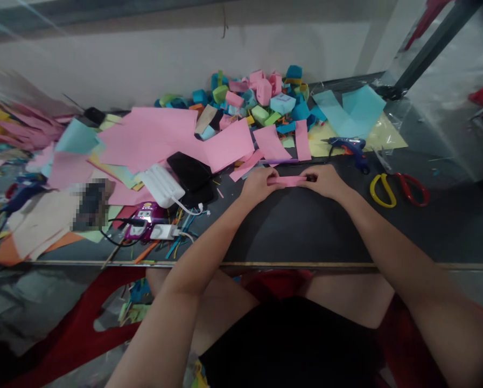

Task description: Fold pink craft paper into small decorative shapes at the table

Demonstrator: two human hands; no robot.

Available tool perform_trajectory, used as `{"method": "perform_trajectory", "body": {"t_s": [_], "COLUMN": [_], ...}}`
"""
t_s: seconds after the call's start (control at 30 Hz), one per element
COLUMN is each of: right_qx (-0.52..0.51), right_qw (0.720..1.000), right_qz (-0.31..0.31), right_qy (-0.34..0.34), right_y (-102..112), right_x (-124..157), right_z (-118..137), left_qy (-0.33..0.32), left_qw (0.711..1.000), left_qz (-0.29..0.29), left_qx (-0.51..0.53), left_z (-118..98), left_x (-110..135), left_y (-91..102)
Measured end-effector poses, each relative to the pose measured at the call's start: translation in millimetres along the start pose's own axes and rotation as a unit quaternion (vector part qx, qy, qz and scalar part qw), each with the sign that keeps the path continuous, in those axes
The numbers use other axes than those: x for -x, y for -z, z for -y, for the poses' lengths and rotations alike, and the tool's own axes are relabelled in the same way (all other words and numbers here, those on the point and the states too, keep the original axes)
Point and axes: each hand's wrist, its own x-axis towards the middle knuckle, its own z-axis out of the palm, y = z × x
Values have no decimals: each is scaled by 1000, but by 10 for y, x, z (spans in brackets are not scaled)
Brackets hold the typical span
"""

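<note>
On the dark table point(298, 237) lie scissors point(401, 186), narrow paper strips point(147, 251) and overlapping pink sheets point(152, 132).

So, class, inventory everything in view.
held strip: one, pink, between hands
scissors: one pair, yellow-and-red handles, right
glue gun: at least one, blue, near scissors
paper sheets: many, mostly pink, left and back
folded pieces: many, multicoloured, back middle
white device: one, white, centre-left
black object: one, black, beside it
purple device: one, purple, front left
thin strips: many, multicoloured, front left
blurred object: one, dark, left
chair parts: several, red, below table
table: one, dark, beneath
left hand: one, bare, on strip
right hand: one, bare, on strip
</note>
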Motion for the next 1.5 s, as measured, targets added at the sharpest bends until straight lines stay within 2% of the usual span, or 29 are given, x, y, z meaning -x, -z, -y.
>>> {"method": "perform_trajectory", "body": {"t_s": [0.17,0.5,0.63,0.8,0.87,0.97,1.03,1.2,1.33,1.4,1.5], "right_qx": [-7,35,49,27,27,52,77,157,162,164,187], "right_qw": [1000,996,991,988,990,993,993,985,978,977,974], "right_qz": [-21,-44,-30,-44,-65,-80,-78,-57,53,84,103], "right_qy": [-22,-72,-118,-144,-124,-71,-44,37,118,108,78], "right_y": [17,-107,-136,-150,-162,-175,-176,-234,-366,-380,-292], "right_x": [-21,-99,-121,-61,-22,27,54,104,164,239,398], "right_z": [-33,29,61,121,133,126,125,226,331,332,285], "left_qy": [8,29,40,39,8,-40,-47,-57,-56,-49,-32], "left_qw": [999,999,999,996,992,977,966,963,961,961,960], "left_qz": [-1,-19,-21,-57,-42,61,108,141,153,149,142], "left_qx": [43,5,10,-64,-121,-203,-231,-222,-226,-229,-238], "left_z": [26,62,57,-48,-139,-282,-350,-371,-341,-351,-397], "left_x": [-6,-3,3,39,74,162,238,377,385,386,412], "left_y": [-14,-105,-105,-71,-63,-69,-78,-96,-109,-111,-101]}}
